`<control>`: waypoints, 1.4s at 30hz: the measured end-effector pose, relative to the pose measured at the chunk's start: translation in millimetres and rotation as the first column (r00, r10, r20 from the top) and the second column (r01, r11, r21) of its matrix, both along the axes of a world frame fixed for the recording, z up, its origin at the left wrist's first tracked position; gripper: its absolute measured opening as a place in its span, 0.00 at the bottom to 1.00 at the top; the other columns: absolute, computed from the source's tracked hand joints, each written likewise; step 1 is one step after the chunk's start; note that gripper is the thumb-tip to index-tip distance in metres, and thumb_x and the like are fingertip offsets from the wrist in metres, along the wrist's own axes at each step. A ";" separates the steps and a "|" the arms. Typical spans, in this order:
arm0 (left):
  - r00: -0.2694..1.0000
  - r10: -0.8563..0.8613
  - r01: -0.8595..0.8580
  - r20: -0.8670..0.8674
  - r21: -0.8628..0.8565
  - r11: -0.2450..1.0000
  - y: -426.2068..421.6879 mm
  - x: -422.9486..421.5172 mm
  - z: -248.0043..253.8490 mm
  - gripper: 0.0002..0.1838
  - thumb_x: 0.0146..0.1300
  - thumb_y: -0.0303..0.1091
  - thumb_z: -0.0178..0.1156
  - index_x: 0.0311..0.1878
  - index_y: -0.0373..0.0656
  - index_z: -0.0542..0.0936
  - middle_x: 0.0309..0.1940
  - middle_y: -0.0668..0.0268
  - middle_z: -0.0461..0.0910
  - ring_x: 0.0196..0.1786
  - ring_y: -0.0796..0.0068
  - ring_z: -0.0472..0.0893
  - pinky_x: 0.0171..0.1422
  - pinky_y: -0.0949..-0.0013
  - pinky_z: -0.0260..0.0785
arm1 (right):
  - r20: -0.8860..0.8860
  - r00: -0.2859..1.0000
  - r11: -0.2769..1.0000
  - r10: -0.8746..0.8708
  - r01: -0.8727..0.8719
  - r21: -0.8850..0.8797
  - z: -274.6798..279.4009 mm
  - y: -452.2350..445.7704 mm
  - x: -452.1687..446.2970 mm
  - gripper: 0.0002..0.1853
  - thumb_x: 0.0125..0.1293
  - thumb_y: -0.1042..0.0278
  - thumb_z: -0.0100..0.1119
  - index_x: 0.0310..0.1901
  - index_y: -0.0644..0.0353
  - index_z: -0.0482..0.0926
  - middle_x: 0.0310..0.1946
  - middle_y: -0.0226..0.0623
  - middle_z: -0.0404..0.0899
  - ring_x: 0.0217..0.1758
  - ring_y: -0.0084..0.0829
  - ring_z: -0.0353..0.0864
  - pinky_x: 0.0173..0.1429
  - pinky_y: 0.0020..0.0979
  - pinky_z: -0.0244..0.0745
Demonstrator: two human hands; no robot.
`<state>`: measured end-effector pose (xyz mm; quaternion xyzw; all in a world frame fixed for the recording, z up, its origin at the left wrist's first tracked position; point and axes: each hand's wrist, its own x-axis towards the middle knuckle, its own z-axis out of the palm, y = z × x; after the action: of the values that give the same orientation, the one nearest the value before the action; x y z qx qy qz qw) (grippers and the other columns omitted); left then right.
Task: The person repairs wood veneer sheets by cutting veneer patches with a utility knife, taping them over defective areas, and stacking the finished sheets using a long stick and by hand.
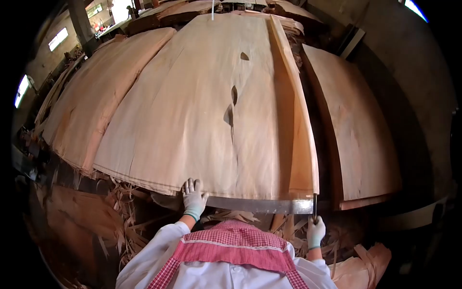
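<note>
A large pale wood veneer sheet point(192, 120) lies before me, with a few dark holes and a long split near its middle. Its right side is folded up into a raised flap point(301, 164). My left hand point(194, 198), in a white glove with a green cuff, rests on the sheet's near edge with fingers stretched out. In my right hand point(316, 232), also gloved, a thin dark rod point(315, 207) is gripped at the sheet's near right corner. What the rod's far end is like cannot be made out. A shiny metal strip point(260, 204) runs along the near edge between both hands.
Another veneer stack point(106, 91) lies to the left, and a further one point(356, 130) stands to the right across a dark gap. Torn veneer strips point(127, 207) litter the floor below. A pillar point(80, 26) rises at the back left.
</note>
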<state>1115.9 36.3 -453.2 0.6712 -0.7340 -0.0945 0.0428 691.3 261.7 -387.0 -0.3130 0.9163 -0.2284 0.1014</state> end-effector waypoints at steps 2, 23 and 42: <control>1.000 -0.006 0.006 0.006 0.027 1.000 1.1 -0.9 2.9 0.38 0.63 0.55 0.56 0.72 0.47 0.59 0.75 0.50 0.50 0.77 0.51 0.47 0.77 0.48 0.42 | -0.071 0.997 0.999 0.002 0.001 0.042 -14.7 20.7 -21.5 0.12 0.60 0.58 0.63 0.35 0.58 0.77 0.28 0.48 0.81 0.34 0.53 0.80 0.38 0.47 0.73; 0.999 -0.037 0.039 -0.018 0.099 0.994 -8.0 -40.4 36.7 0.37 0.61 0.48 0.62 0.69 0.42 0.62 0.73 0.50 0.55 0.76 0.52 0.53 0.76 0.51 0.48 | 0.043 0.994 0.943 0.098 -0.079 -0.324 -30.9 -26.3 -43.6 0.06 0.60 0.68 0.61 0.34 0.62 0.80 0.24 0.41 0.80 0.27 0.37 0.78 0.34 0.38 0.72; 0.589 0.290 -0.232 -0.754 0.186 0.955 -106.7 134.0 47.4 0.08 0.62 0.33 0.59 0.30 0.41 0.73 0.20 0.75 0.67 0.23 0.80 0.65 0.26 0.68 0.60 | 0.708 0.700 0.949 0.094 -0.277 0.148 -25.4 -134.0 5.7 0.14 0.68 0.59 0.54 0.31 0.60 0.81 0.22 0.33 0.79 0.20 0.27 0.74 0.24 0.31 0.69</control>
<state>1249.9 -70.4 -405.9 0.6665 -0.5339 -0.3905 0.3438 696.9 127.7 -412.4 -0.2813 0.7955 -0.2029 0.4968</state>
